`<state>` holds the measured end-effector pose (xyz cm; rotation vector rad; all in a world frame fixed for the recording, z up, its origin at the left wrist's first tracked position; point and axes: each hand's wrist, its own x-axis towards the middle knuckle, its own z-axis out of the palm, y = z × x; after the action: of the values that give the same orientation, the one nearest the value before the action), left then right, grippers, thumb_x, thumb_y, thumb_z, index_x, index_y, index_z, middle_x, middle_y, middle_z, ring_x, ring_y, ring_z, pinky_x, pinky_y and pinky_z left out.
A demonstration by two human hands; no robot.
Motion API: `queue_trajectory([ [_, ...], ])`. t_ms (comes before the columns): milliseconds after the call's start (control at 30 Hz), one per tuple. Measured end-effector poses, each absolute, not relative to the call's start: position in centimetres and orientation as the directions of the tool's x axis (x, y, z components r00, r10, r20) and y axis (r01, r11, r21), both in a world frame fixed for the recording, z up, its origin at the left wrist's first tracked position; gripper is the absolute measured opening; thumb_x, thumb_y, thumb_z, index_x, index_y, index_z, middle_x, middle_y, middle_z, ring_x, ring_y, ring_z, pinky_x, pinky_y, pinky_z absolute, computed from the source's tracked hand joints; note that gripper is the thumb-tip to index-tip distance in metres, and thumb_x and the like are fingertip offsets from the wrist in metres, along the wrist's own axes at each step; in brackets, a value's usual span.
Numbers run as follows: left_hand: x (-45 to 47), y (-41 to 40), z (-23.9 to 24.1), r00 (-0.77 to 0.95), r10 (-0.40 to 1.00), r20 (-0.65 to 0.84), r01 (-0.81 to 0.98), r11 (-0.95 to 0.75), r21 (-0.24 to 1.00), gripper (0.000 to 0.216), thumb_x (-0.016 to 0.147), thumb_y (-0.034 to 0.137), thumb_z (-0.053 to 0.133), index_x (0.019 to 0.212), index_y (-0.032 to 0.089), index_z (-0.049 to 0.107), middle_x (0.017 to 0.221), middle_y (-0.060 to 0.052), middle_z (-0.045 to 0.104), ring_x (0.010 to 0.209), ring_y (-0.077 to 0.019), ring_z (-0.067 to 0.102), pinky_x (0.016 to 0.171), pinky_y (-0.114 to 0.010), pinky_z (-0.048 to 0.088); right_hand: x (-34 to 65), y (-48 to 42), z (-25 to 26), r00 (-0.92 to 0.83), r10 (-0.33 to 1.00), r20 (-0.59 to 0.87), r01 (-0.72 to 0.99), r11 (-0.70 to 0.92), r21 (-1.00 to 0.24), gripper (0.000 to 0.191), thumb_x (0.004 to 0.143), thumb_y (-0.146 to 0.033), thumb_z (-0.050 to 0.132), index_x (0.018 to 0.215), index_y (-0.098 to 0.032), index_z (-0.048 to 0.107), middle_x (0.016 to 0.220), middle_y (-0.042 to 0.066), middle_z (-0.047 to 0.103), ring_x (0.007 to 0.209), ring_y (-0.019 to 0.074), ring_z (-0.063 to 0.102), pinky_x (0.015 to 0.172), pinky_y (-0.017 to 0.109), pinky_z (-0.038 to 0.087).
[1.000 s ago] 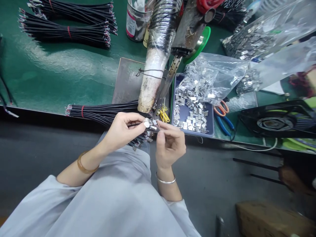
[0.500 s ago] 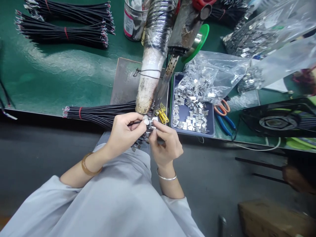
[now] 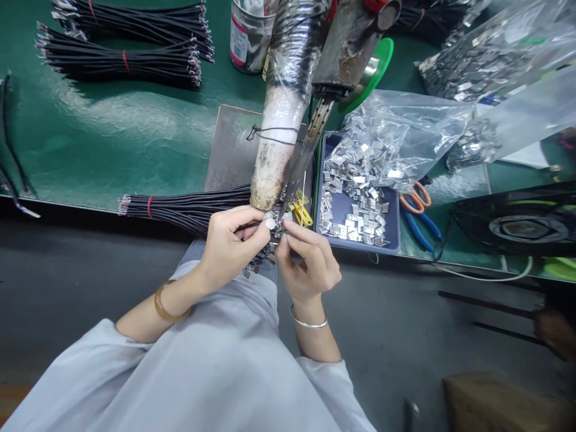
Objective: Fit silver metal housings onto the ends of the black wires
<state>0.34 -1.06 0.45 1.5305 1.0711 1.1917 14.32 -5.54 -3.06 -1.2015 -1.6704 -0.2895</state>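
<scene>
My left hand [image 3: 236, 240] is closed in a pinch on a black cable [image 3: 246, 227], its end hidden at the fingertips. Close beside it, my right hand [image 3: 308, 258] pinches a small silver metal connector [image 3: 287, 217] between thumb and forefinger. A soldering iron [image 3: 294, 174] slants down from above, its tip just over the fingertips; whether it touches anything I cannot tell. To the left lies a bundle of black cables [image 3: 193, 207] tied with a red band, partly behind my left hand. Several connectors [image 3: 254, 264] hang below the hands at the table edge.
A wrapped fume pipe [image 3: 276, 132] stands over the grey board [image 3: 231, 144]. At right are a blue tray [image 3: 393, 231] of connectors, plastic bags [image 3: 414, 132], pliers [image 3: 420, 225] and a fan [image 3: 517, 228]. Yellow clips [image 3: 302, 213] lie by the tray. More cable bundles [image 3: 123, 60] lie at back left.
The whole view has shifted slightly, so the things appear a little farther right. Both hands keep their grips near the iron's tip, which now appears closer to the fingertips.
</scene>
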Motion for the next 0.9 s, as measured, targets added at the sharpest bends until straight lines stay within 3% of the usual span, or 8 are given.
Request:
queue_trajectory([
  [167, 0.4, -1.1, 0.4, 0.139, 0.955, 0.262, 0.106, -0.277, 0.955, 0.020, 0.085, 0.015, 0.062, 0.066, 0.015, 0.071, 0.057, 0.002, 0.058, 0.050, -0.0063, 0.042, 0.046, -0.017, 0.035, 14.3, -5.5, -2.8, 0.013, 0.554, 0.833, 0.815, 0.477, -0.330, 0.022, 0.087, -0.008, 0.073, 0.099, -0.025, 0.068, 0.100, 0.003, 0.083, 0.087, 0.0186, 0.081, 0.080, 0.029, 0.069],
  [400, 0.2, -1.2, 0.5, 0.176, 0.977, 0.119, 0.096, -0.137, 0.986, 0.015, 0.079, 0.017, 0.064, 0.072, 0.016, 0.077, 0.067, -0.002, 0.072, 0.059, -0.0103, 0.060, 0.051, -0.017, 0.045, 14.4, -5.8, -2.9, -0.017, 0.548, 0.836, 0.798, 0.511, -0.318, 0.018, 0.087, -0.008, 0.071, 0.093, -0.024, 0.064, 0.099, 0.005, 0.083, 0.086, 0.0180, 0.081, 0.074, 0.026, 0.068],
  [500, 0.2, -1.2, 0.5, 0.183, 0.978, 0.102, 0.100, -0.122, 0.988, 0.015, 0.079, 0.017, 0.064, 0.072, 0.015, 0.077, 0.068, -0.002, 0.073, 0.059, -0.0107, 0.060, 0.052, -0.018, 0.046, 14.3, -5.9, -2.8, 0.015, 0.577, 0.816, 0.777, 0.507, -0.373, 0.016, 0.089, -0.009, 0.069, 0.093, -0.023, 0.064, 0.101, 0.007, 0.083, 0.084, 0.0171, 0.081, 0.073, 0.026, 0.067],
  [667, 0.4, -1.4, 0.4, 0.170, 0.974, 0.149, 0.090, -0.166, 0.982, 0.015, 0.080, 0.016, 0.063, 0.072, 0.015, 0.076, 0.067, -0.001, 0.072, 0.056, -0.0087, 0.057, 0.049, -0.017, 0.042, 13.9, -5.8, -2.3, 0.134, 0.660, 0.740, 0.762, 0.408, -0.503, 0.015, 0.090, -0.010, 0.070, 0.095, -0.023, 0.065, 0.107, 0.006, 0.082, 0.090, 0.0186, 0.081, 0.075, 0.028, 0.067],
  [900, 0.5, -1.4, 0.4, 0.130, 0.958, 0.256, 0.065, -0.266, 0.962, 0.017, 0.082, 0.011, 0.063, 0.069, 0.015, 0.073, 0.068, -0.001, 0.073, 0.057, -0.0075, 0.059, 0.047, -0.015, 0.040, 13.6, -5.6, -1.4, 0.124, 0.670, 0.732, 0.773, 0.397, -0.494, 0.019, 0.087, -0.008, 0.074, 0.094, -0.025, 0.067, 0.108, 0.004, 0.082, 0.095, 0.0204, 0.081, 0.078, 0.031, 0.067],
])
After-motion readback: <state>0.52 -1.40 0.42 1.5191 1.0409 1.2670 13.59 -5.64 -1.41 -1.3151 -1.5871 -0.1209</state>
